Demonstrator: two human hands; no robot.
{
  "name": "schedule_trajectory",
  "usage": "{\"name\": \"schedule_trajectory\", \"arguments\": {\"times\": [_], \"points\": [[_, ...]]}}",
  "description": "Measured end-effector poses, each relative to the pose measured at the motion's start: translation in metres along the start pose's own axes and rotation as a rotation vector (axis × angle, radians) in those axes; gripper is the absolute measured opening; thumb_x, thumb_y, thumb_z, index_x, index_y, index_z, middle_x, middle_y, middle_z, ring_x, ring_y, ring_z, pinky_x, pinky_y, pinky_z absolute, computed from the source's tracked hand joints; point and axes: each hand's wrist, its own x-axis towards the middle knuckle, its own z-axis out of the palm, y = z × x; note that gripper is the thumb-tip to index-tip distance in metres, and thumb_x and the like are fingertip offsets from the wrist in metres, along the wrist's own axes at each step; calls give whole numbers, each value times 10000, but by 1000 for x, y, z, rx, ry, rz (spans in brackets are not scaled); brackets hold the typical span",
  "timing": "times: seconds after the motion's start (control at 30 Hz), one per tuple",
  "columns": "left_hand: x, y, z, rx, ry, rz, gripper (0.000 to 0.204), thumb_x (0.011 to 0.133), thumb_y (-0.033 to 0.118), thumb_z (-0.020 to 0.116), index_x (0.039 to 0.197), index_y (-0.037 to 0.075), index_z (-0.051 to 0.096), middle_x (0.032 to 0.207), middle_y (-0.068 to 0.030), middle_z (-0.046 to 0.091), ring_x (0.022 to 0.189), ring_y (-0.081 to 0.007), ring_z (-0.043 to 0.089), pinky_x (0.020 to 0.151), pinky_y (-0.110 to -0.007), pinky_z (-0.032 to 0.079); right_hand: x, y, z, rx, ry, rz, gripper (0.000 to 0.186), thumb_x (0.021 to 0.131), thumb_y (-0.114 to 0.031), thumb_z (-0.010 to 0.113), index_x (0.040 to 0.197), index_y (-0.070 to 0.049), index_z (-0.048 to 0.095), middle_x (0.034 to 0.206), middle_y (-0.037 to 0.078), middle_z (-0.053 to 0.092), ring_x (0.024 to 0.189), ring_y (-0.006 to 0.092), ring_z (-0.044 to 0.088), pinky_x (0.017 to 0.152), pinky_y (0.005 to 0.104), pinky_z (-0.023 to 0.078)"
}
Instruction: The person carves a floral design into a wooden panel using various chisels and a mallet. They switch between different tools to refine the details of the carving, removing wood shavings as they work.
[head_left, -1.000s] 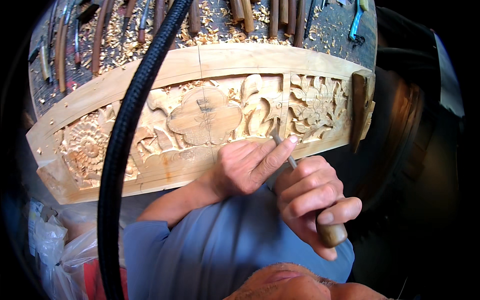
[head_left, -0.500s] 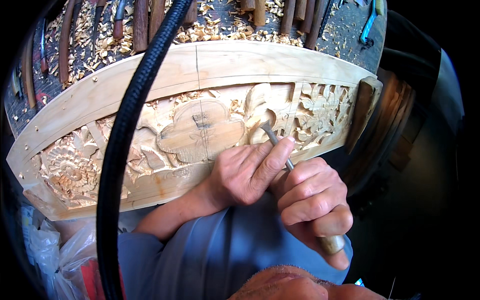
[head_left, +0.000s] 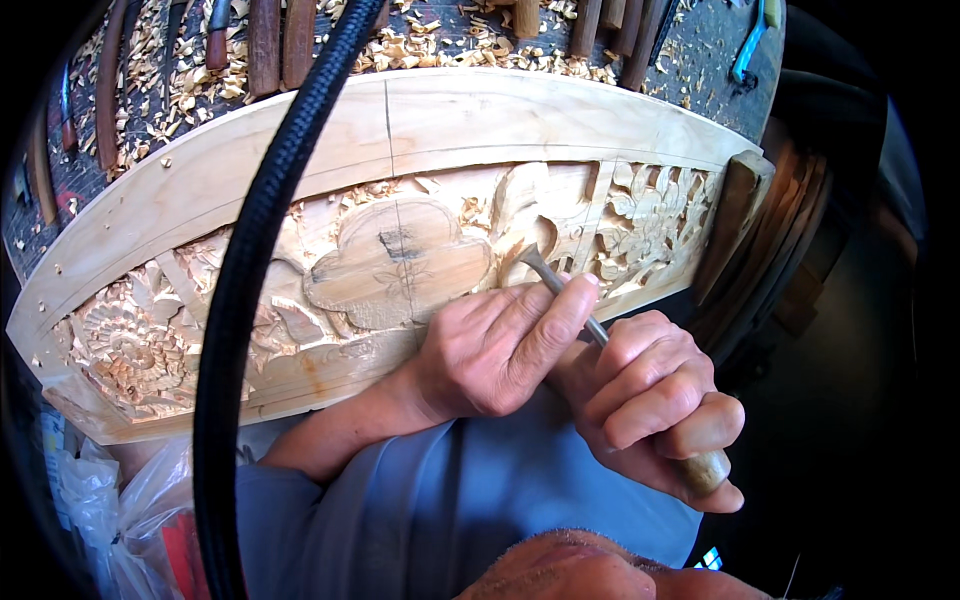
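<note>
Carved panel [head_left: 450, 188]: pale honey-cream wood, soft wavy grain, thin dark line across the plain upper border, orange-brown stain on the lower one
Lobed medallion [head_left: 345, 272]: light tan, grey-black smudge, faint drawn leaves
Left-end flower [head_left: 130, 345]: cream, rings of petals
Right-end flower [head_left: 645, 232]: honey yellow, leafy pattern, brown shadows
Chisel [head_left: 543, 268]: steel grey, yellow-brown handle [head_left: 706, 472]
Counter [head_left: 727, 112]: dark blue-grey, reddish smears by left edge
Shavings [head_left: 420, 48]: creamy yellow
Tool handles [head_left: 264, 45], far edge: mostly reddish brown
Brush [head_left: 746, 52], far right corner: turquoise, black bristles
Cable [head_left: 262, 230]: black, fine braid
Shirt [head_left: 450, 485]: plain blue-grey
</note>
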Motion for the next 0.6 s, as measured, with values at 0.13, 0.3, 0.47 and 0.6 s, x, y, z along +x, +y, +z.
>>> {"name": "schedule_trajectory", "arguments": {"times": [0.13,0.3,0.47,0.6], "points": [[0,0,0,2,-2,-11,590,796,-75,645,1385,-100,657,966,-163,752,748,-252,764,586,-359,592,0,0,1,-16,9,12,590,1120,-671,427,852,-145,435,569,4,600,356,56,469,363,214,250],[0,0,-2,4,-23,-15,579,806,-72,646,1383,-100,659,981,-173,759,753,-254,768,590,-359,596,1,-1,0,8,14,18,595,1113,-680,436,849,-147,435,574,12,599,354,59,454,365,221,244],[0,1,-3,8,-36,-40,551,833,-66,648,1383,-93,663,989,-173,764,769,-254,777,600,-359,601,3,0,1,-15,1,38,619,1095,-708,451,845,-143,435,584,15,604,355,62,443,371,224,237],[0,2,-4,-9,-40,-51,536,849,-59,650,1383,-86,668,989,-168,765,774,-250,777,603,-358,600,4,-1,4,-63,11,33,637,1091,-719,453,842,-133,437,591,15,608,355,63,442,374,223,237]]}}
